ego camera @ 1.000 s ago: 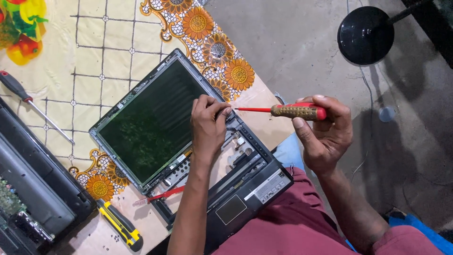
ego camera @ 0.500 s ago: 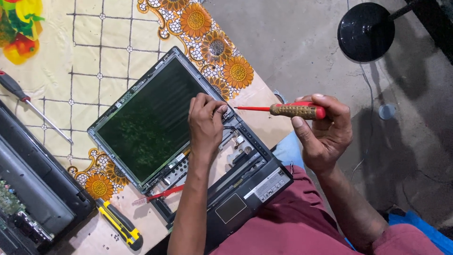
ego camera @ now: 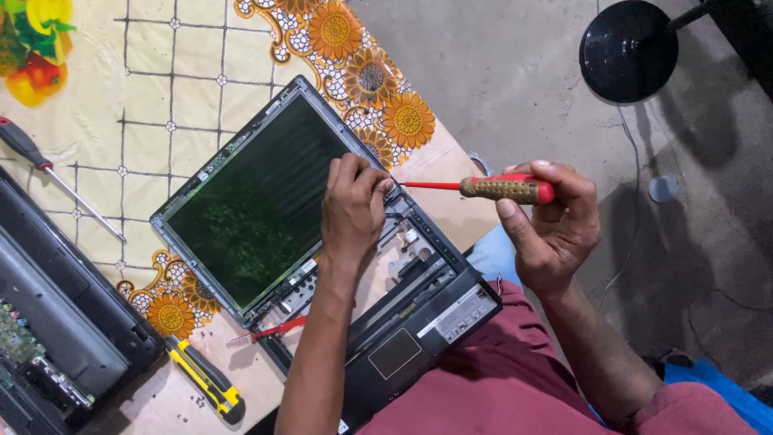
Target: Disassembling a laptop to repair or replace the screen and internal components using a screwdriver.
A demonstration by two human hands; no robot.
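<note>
In the middle of the frame lies an opened laptop [ego camera: 322, 266], its dark screen panel [ego camera: 254, 201] tilted toward upper left and its stripped base running down to lower right, where it hangs off the table edge over a maroon-clad lap [ego camera: 523, 379]; the left hand [ego camera: 353, 211] rests on the laptop at the screen's right edge, near the hinge, fingers curled together and fingertips pressed onto the frame; whether they pinch anything small I cannot tell; the right hand [ego camera: 551, 225], right of centre and off the table, is clamped around a screwdriver [ego camera: 491, 188], thumb and fingers wrapped on its brown and red handle; the red shaft points left, its tip meeting the left fingertips at the laptop's edge.

The table carries a cream cloth [ego camera: 121, 121] with a grid pattern and sunflower border; a second screwdriver [ego camera: 56, 173] lies at the left edge; a black device [ego camera: 56, 322] with exposed boards fills the lower left corner; a yellow knife [ego camera: 205, 379] sits at the bottom, just beside it; a small red tool [ego camera: 274, 330] lies close under the screen's lower corner; at upper right, on the grey floor, stands a round black base [ego camera: 628, 50].
</note>
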